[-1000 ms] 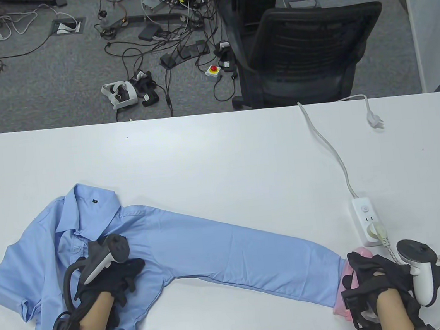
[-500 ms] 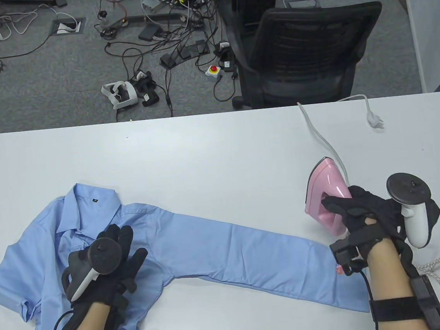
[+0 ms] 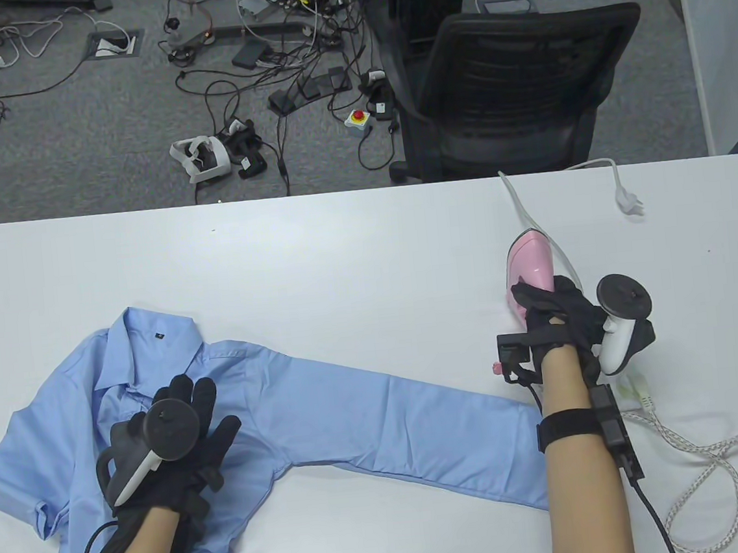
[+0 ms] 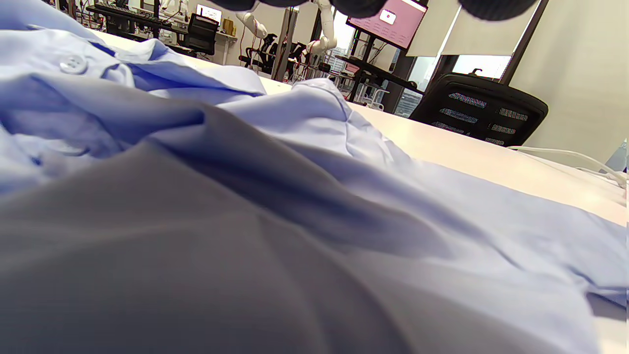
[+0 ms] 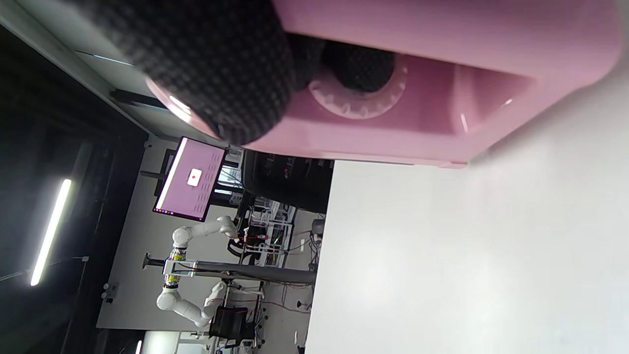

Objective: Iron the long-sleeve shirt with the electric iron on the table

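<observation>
Blue long-sleeve shirt (image 3: 159,401) lies at the table's (image 3: 341,259) near left corner, collar toward the far edge, one sleeve (image 3: 410,429) stretched flat toward the near right. Cloth fills the left wrist view, rumpled, one button (image 4: 72,64) showing near the collar.

Left hand (image 3: 176,438) rests on the shirt's chest below the collar, fingers straight and spread, palm down, gripping nothing. Tracker (image 3: 163,440) rides on its back.

Right forearm crosses the sleeve's cuff end. Right hand (image 3: 562,323) sits past the cuff, well toward the right edge, fingers curled round the handle of the pink iron (image 3: 527,261). Iron's tip points at the far edge. Right wrist view: gloved fingers (image 5: 211,64) wrapped on the pink handle, a ribbed dial (image 5: 358,98) beneath them, iron's edge close to bare tabletop; contact with the table cannot be told.

Braided cord (image 3: 707,472) loops on the table near the right edge, beside the forearm. White cable (image 3: 532,215) runs from behind the iron to the far edge; a loose white plug (image 3: 629,199) lies near the far right corner.

Beyond the table: black office chair (image 3: 508,93), grey carpet strewn with cables, a white headset (image 3: 201,156) on the floor.
</observation>
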### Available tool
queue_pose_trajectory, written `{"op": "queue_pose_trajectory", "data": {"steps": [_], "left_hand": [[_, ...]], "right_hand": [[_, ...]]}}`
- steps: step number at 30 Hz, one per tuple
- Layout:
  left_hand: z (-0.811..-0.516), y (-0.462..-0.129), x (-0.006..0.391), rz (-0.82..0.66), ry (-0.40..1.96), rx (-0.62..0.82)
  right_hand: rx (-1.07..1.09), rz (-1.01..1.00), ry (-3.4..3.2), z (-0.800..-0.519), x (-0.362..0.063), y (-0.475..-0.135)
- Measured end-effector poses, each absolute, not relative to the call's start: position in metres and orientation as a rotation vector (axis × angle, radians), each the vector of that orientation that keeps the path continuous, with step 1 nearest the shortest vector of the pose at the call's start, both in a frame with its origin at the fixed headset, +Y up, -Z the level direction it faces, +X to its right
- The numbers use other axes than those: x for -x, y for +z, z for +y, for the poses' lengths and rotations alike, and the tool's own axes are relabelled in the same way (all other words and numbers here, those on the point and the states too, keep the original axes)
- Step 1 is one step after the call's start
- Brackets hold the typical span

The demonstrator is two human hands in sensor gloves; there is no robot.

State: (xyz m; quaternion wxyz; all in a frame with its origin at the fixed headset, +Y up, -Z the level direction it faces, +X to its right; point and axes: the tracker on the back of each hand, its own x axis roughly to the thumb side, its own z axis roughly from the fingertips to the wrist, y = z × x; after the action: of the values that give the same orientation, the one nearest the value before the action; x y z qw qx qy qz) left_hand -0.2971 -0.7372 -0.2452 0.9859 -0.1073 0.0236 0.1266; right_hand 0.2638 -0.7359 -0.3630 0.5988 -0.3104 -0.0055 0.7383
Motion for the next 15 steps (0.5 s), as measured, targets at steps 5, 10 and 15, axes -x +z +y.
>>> {"op": "queue_pose_trajectory", "data": {"steps": [5, 10, 15], "left_hand": [[-0.741, -0.246, 0.296, 0.051, 0.222, 0.24], [-0.742, -0.246, 0.297, 0.059, 0.225, 0.249], [-0.742, -0.246, 0.297, 0.057, 0.227, 0.257]], "right_hand": [[0.742, -0.05, 1.769, -0.741, -0.262, -0.373], [0.778, 0.001, 1.836, -0.737, -0.264, -0.376], [0.804, 0.169, 2.035, -0.747, -0.263, -0.375]]}}
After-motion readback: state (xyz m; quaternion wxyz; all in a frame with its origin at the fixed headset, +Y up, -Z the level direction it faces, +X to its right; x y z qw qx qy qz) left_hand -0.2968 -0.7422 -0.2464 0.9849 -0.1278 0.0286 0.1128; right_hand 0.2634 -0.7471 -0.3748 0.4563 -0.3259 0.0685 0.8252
